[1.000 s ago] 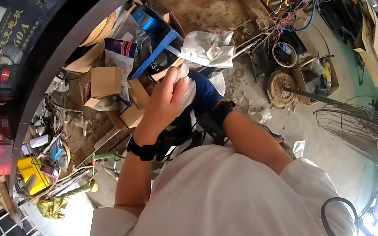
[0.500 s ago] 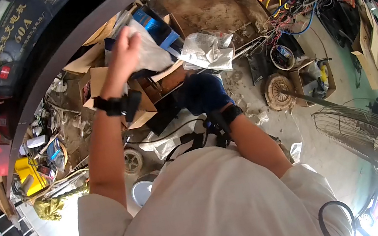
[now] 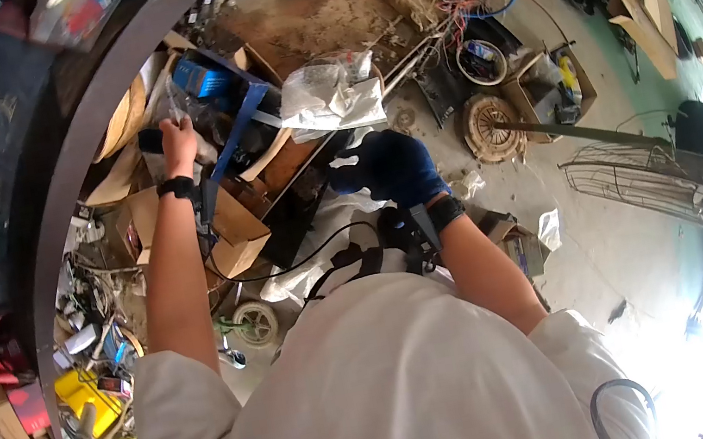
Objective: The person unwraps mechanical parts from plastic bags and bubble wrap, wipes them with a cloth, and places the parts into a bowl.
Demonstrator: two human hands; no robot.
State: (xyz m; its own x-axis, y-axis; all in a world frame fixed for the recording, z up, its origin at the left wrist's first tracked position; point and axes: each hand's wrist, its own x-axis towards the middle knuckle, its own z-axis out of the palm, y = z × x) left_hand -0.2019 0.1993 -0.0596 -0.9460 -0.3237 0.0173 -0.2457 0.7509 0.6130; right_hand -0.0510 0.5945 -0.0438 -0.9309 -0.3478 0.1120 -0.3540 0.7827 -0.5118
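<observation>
My left hand, bare with a black wristband, reaches to the upper left over the pile. Its fingers are pressed together, and a thin, pale, see-through piece shows at their tips; what it belongs to is unclear. In a dark blue glove, my right hand hangs nearer my body, fingers apart and partly bent. Pale material shows between and beside its fingers. Ahead of the glove lies a crumpled silvery-white bag. Between my hands are a blue strip and an open cardboard box. A blue box lies beyond my left hand.
A dark frame bar curves along the left. On the right are a round rusty disc, a round bucket, a box of parts and a wire fan guard. A small wheel stands near my body.
My left hand has left the gloved hand and moved to the upper left; the pale sheet under it half a second ago no longer shows spread out. The gloved fingers have spread. The view has shifted.
</observation>
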